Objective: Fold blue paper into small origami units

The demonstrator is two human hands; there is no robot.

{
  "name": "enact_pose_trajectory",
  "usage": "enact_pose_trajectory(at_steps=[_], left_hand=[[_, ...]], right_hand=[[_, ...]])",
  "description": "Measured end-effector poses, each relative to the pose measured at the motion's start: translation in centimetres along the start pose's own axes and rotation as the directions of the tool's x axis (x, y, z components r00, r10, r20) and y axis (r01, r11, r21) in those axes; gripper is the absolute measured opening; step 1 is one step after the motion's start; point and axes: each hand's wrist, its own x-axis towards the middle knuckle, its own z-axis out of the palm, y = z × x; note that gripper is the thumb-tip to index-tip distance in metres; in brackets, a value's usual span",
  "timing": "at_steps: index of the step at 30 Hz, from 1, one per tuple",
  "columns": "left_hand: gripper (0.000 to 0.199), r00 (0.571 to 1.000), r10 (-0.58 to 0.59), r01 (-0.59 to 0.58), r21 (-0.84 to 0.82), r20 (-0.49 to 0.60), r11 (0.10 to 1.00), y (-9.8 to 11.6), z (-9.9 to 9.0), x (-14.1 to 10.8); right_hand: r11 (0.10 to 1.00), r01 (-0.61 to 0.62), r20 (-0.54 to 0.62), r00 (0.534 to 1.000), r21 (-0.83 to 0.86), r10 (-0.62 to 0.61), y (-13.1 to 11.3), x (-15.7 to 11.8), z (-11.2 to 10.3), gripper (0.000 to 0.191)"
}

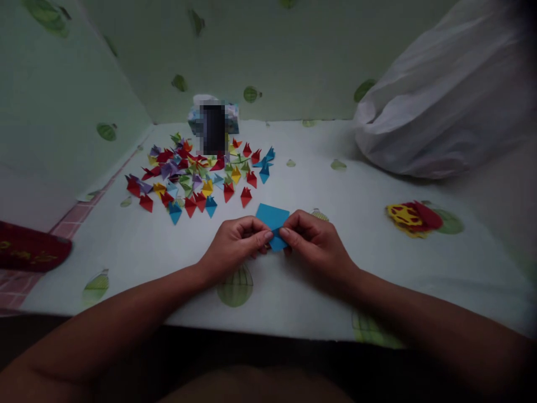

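Note:
Between my two hands is a sheet of blue paper [273,215], partly folded, held a little above the white tabletop [180,302]. My left hand [241,239] pinches its left side between thumb and fingers. On the opposite side, my right hand [312,239] grips it the same way, thumb on top. Both thumbs press near the paper's lower middle, and the fingers beneath are partly hidden. Beyond my left hand lie several small folded paper pieces in many colours, among them a blue one [211,206] and a red one [246,196].
At the back stands a tissue box [233,116] with a dark, blurred-out object [213,130] before it. A large white plastic bag [436,112] fills the back right. Red and yellow cut-outs [413,218] lie on the right. Something red [33,246] sits by the left edge.

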Motion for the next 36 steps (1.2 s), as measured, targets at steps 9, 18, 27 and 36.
enact_pose_trajectory(at_steps=[9, 18, 27, 36], left_hand=[[0.02, 1.0, 0.0, 0.0, -0.004, 0.018, 1.0, -0.03, -0.1, -0.05], [0.02, 0.994, 0.103, -0.099, 0.123, -0.026, 0.988, 0.15, -0.1, -0.04], [0.021, 0.99, 0.132, -0.121, 0.179, -0.048, 0.976, 0.42, -0.03, 0.05], [0.023, 0.989, 0.112, -0.101, 0.12, -0.097, 0.988, -0.04, -0.21, 0.48]], right_hand=[[1.0, 0.003, -0.013, 1.0, 0.005, -0.003, -0.29, -0.05, -0.11, 0.02], [0.999, 0.024, 0.055, 0.998, -0.025, -0.023, 0.15, 0.23, 0.12, 0.019], [0.995, 0.043, 0.054, 0.998, -0.095, -0.038, -0.1, 0.1, 0.24, 0.026], [0.998, -0.007, 0.059, 0.998, -0.067, 0.011, 0.26, 0.49, 0.12, 0.026]])
